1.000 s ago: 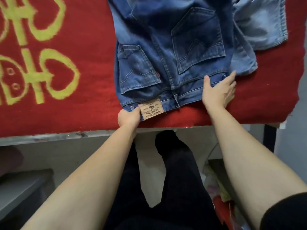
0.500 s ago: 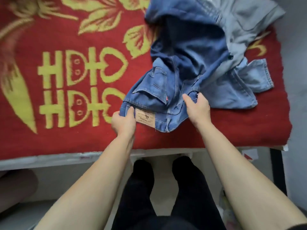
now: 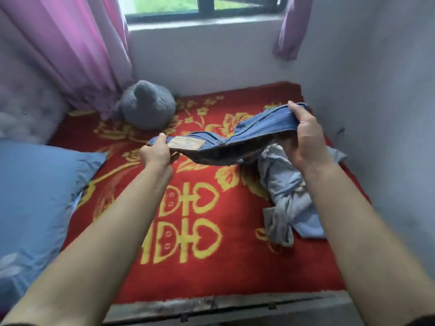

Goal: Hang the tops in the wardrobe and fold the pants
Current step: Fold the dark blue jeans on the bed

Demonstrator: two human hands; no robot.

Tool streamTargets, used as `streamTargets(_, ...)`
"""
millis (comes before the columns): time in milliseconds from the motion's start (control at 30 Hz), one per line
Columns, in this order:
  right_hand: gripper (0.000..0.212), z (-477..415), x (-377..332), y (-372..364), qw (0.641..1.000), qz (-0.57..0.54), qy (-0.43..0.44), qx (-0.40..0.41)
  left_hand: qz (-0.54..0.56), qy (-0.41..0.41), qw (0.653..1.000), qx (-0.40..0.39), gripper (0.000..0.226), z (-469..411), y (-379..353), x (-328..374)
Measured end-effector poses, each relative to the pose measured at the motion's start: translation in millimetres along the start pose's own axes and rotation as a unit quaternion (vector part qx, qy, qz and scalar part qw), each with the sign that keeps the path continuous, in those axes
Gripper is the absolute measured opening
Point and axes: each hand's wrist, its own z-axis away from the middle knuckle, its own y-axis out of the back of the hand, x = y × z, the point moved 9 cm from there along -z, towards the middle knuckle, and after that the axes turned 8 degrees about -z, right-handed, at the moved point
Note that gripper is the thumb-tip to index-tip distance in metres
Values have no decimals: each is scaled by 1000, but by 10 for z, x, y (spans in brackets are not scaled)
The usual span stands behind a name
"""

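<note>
2 ends of jeans (image 3: 254, 128) waistband gripped: L hand (image 3: 156, 152), R hand (image 3: 303, 137); held over red blanket (image 3: 211, 267).

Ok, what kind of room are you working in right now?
Most likely a bedroom. The jeans are held above a bed covered by a red and yellow blanket, a blue pillow lies at its left, and a grey plush toy sits by the pink curtain at a window.

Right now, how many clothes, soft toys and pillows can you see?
Clothes: 2, the jeans and the shirt
Soft toys: 1, the grey plush toy
Pillows: 1, the blue pillow
Total: 4
</note>
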Motion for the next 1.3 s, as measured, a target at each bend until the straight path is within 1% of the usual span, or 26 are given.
streamTargets(67, 13, 173, -291, -244, 999, -8, 17, -28, 49, -24, 998, 15, 15, 177, 87, 416)
streamTargets(100, 15, 239, -427, -344, 999, -6, 27, -42, 58, -48, 996, 41, 14, 266, 179, 644)
streamTargets(200, 19, 484, -829, -643, 994, -12, 65, -84, 64, -139, 980, 128, 30, 623, 511, 1346)
streamTargets(300, 19, 714, -1166, -819, 987, -6, 104, -126, 56, -258, 950, 167, 20, 1037, 744, 1971)
streamTargets(367, 26, 807, -1282, -813, 985, 18, 110, -133, 49, -313, 931, 179, 19, 1278, 864, 2253)
streamTargets(433, 40, 895, -1328, -767, 986, 26, 103, -127, 43, -340, 922, 181, 20, 1438, 963, 2405)
streamTargets(467, 43, 939, -1334, -756, 987, 22, 98, -129, 50, -350, 918, 182, 20, 1507, 1015, 2451)
streamTargets(500, 40, 981, -1331, -753, 986, 16, 100, -136, 51, -357, 914, 185, 19, 1593, 1064, 2472)
streamTargets(600, 17, 1098, -1323, -831, 977, -8, 109, -181, 68, -403, 891, 198, 16, 1846, 1174, 2539)
streamTargets(633, 15, 1139, -1331, -883, 974, -18, 108, -199, 85, -405, 889, 195, 22, 1936, 1196, 2559)
streamTargets(700, 16, 1169, -1313, -1008, 968, -45, 88, -231, 95, -402, 888, 200, 41, 2020, 1266, 2596)
streamTargets(767, 17, 1152, -1279, -1146, 963, -64, 72, -253, 107, -406, 888, 188, 46, 1990, 1291, 2655)
streamTargets(800, 23, 1113, -1235, -1218, 961, -70, 61, -261, 120, -403, 888, 184, 45, 1899, 1303, 2688)
streamTargets(867, 39, 986, -1078, -1351, 958, -88, 29, -270, 149, -366, 900, 183, 42, 1606, 1328, 2696)
streamTargets(900, 43, 897, -982, -1411, 958, -99, 10, -269, 171, -332, 912, 172, 37, 1392, 1319, 2695)
streamTargets(967, 45, 661, -783, -1524, 959, -130, -23, -251, 177, -250, 940, 147, 18, 824, 1264, 2655)
streamTargets(1000, 45, 542, -679, -1560, 960, -145, -41, -237, 172, -208, 955, 122, 15, 544, 1207, 2609)
streamTargets(1033, 42, 379, -562, -1624, 961, -158, -57, -222, 168, -172, 965, 105, 21, 153, 1145, 2545)
streamTargets(1067, 35, 215, -454, -1700, 961, -166, -70, -208, 190, -148, 968, 74, 23, -208, 1040, 2495)
streamTargets(1100, 25, 50, -369, -1791, 963, -169, -77, -198, 199, -126, 971, 48, 20, -403, 932, 2448)
streamTargets(1133, 16, -109, -298, -1887, 964, -169, -82, -187, 224, -107, 969, 2, 12, -467, 788, 2441)
streamTargets(1167, 10, -280, -249, -1990, 968, -164, -82, -174, 236, -89, 967, -33, 11, -406, 670, 2466)
streamTargets(1200, 6, -435, -226, -2108, 971, -161, -76, -161, 246, -76, 964, -61, 24, -444, 553, 2535)
streamTargets(1233, 5, -587, -225, -2230, 974, -155, -68, -150, 262, -70, 960, -72, 32, -512, 484, 2654)
streamTargets(1300, 7, -809, -301, -2520, 975, -154, -45, -152, 306, -83, 941, -123, 34, -665, 322, 2982)
